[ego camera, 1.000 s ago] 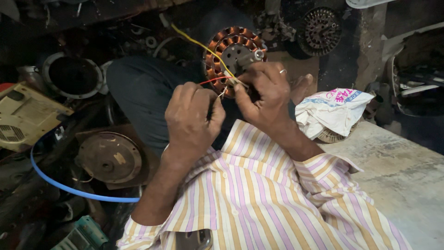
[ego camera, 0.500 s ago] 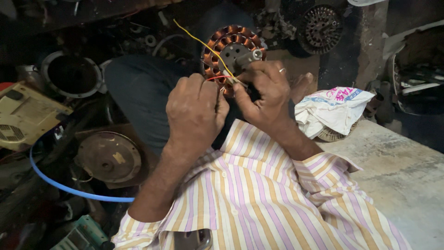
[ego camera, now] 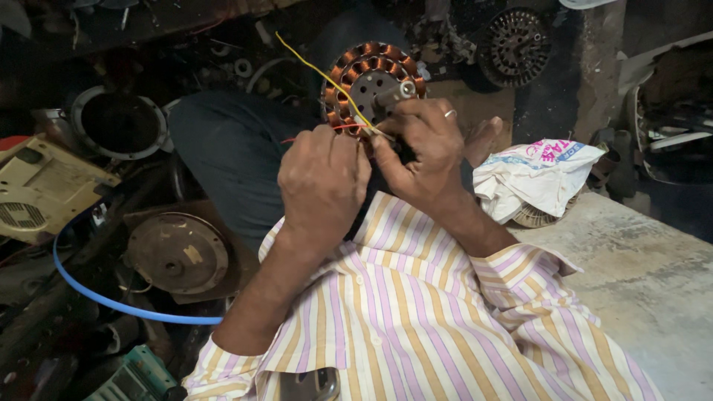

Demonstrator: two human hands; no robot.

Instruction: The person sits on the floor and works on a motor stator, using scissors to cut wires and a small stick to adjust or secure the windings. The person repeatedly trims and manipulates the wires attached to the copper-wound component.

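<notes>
A round motor stator [ego camera: 369,72] with copper windings rests on my lap, its shaft pointing up. A thin yellow wire [ego camera: 312,65] rises from its near edge toward the upper left. My right hand [ego camera: 420,148], with a ring on one finger, lies against the stator's near edge and pinches the yellow wire's lower end. Just left of it, my left hand [ego camera: 323,186] is curled into a fist around a thin red wire [ego camera: 338,128] that runs to the windings. The two hands touch. My striped shirt fills the foreground.
A round metal motor cover [ego camera: 177,254] and a blue hose [ego camera: 111,306] lie at the left, with a cream plastic housing [ego camera: 37,193] beyond. A white plastic bag [ego camera: 535,177] sits on a concrete slab [ego camera: 639,289] at the right. A dark rotor [ego camera: 516,44] lies behind.
My left hand has closed in toward the right hand and curled tighter. The stator and yellow wire have shifted slightly upward in view.
</notes>
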